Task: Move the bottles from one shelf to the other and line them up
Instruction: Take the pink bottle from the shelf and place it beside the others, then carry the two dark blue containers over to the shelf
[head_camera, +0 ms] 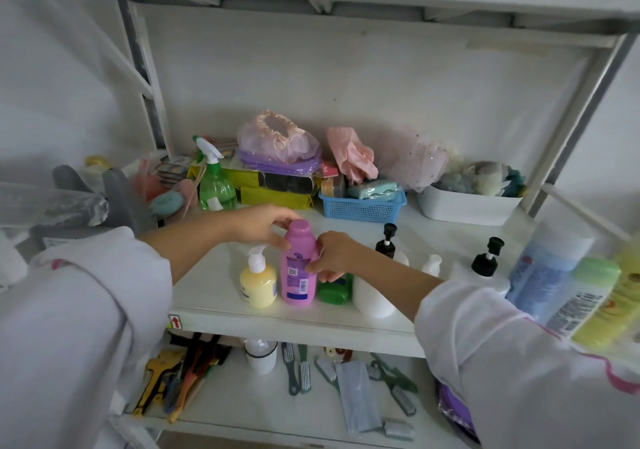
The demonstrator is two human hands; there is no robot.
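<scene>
Pink bottle [298,265]: upright near the front edge of the middle shelf [207,285], its back label toward me. My left hand [263,225] grips its cap from 10 o'clock, fingers curled over the top. My right hand [332,256] pinches its body from 3 o'clock, thumb on the label.

Yellow pump bottle [258,284]: at 9 o'clock of the pink one, just beside it, upright in the same front row. Green bottle [334,292]: at 3 o'clock, just beside the pink one, partly hidden under my right hand. White bottle [372,299]: further along at 3 o'clock, partly behind my right forearm.

Two black-pump bottles [387,242] [486,263] and a small white pump [432,264]: at 2 to 3 o'clock, set further back.

Tall blue bottle [543,272], light green one [585,296], yellow one [623,296]: at far 3 o'clock, near the frame's right edge; what they stand on I cannot tell.

Back of shelf, 12 o'clock: green spray bottle [214,181], blue basket [362,207], white tub [467,207], shower caps [277,140].

Lower shelf [263,410], 6 o'clock: brushes [298,367] and a clear jar [260,355].
</scene>
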